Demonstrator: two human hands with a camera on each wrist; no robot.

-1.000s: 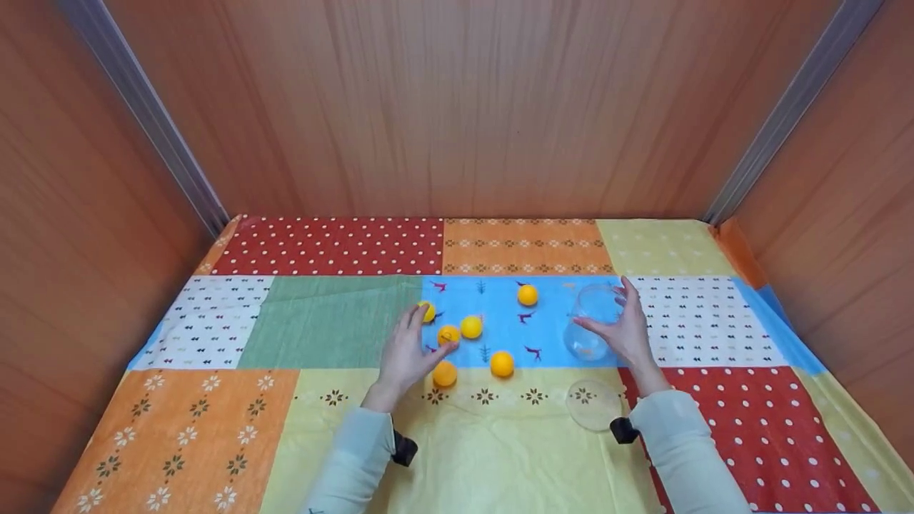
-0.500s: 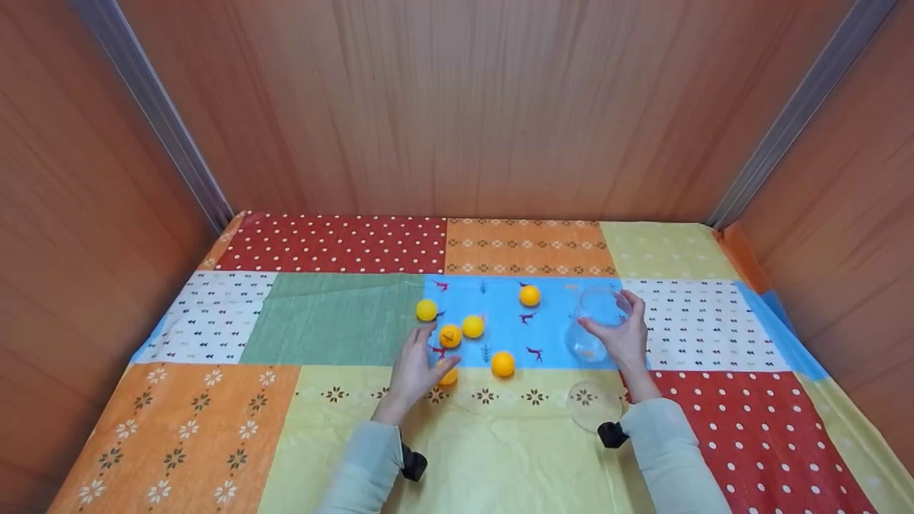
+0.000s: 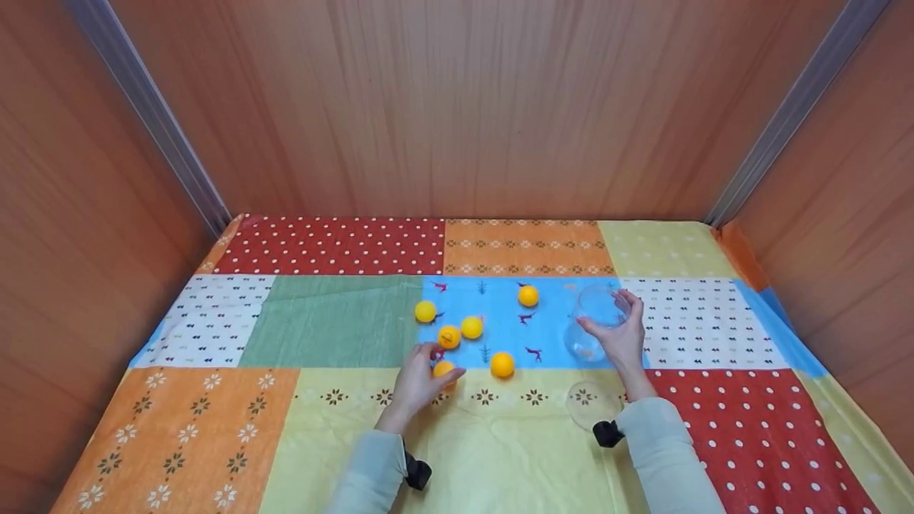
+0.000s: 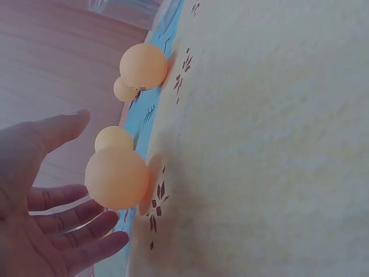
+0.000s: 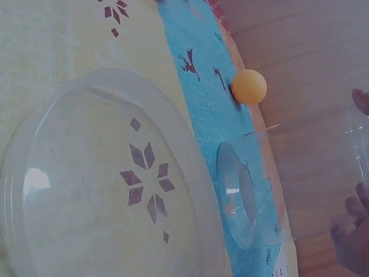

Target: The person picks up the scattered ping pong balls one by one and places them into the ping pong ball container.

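Observation:
Just in front of my left hand (image 3: 416,382) lies an orange table tennis ball (image 3: 443,369). Its thumb is spread away from the fingers, and the ball sits at the mouth of that gap; in the left wrist view the thumb stands clear of the ball (image 4: 117,178). My right hand (image 3: 623,343) grips a clear plastic jar (image 3: 587,341) near its upper rim, thumb on the near side and fingers round the far side. The jar stands upright with its mouth uncovered, and nothing shows inside. A clear round lid (image 3: 594,405) lies flat below the right hand.
More balls lie on the blue patch: a marked orange ball (image 3: 449,337), a yellow ball (image 3: 471,328), another orange ball (image 3: 502,365) and a farther one (image 3: 528,296). A yellow ball (image 3: 425,311) rests by the green patch. Wood-patterned walls (image 3: 471,107) enclose the patchwork tablecloth (image 3: 343,321).
My left hand has drawn back toward me, from beside the yellow ball at the green patch to the nearest orange ball. The right hand has slid slightly lower on the jar.

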